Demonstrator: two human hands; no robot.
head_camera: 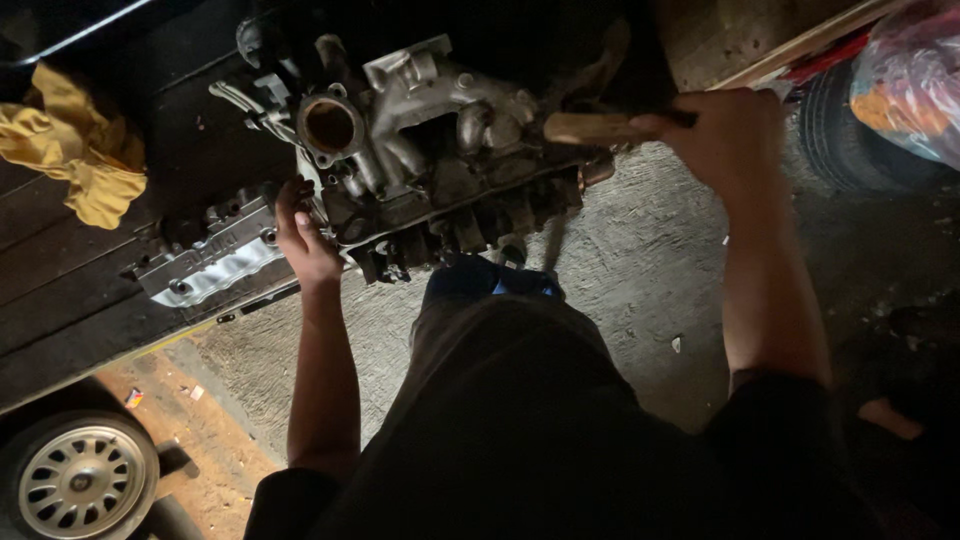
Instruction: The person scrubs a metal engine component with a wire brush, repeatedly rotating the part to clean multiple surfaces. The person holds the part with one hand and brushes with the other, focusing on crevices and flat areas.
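Engine block (400, 170), grey and greasy, lies across the upper middle of the view, resting on the edge of a dark flat platform (70, 290) with its lower side hanging just over the concrete floor (640, 260). Its cast intake manifold (440, 100) faces up, with a round throttle opening (330, 125) at the left end and a ribbed silver valve cover (215, 265) running down to the left. The left hand (302, 240) is pressed against the block between the valve cover and the manifold, fingers curled onto the metal; whether it grips a part or only steadies the block cannot be told. The right hand (725, 135) is closed tight around a pale wooden handle (590, 128), which points left and reaches the right end of the block; the head of the tool is hidden against the dark metal. Both forearms stretch up from the person's dark clothing, and a blue shoe (490, 280) shows just beneath the block. A crumpled yellow rag (75, 145) lies on the platform at upper left, well apart from the hands. A car wheel with a silver multi-spoke rim (75, 480) sits at the lower left corner on sandy ground, and a black tyre (860, 140) with a clear plastic bag (910, 75) of coloured stuff on it sits at upper right.
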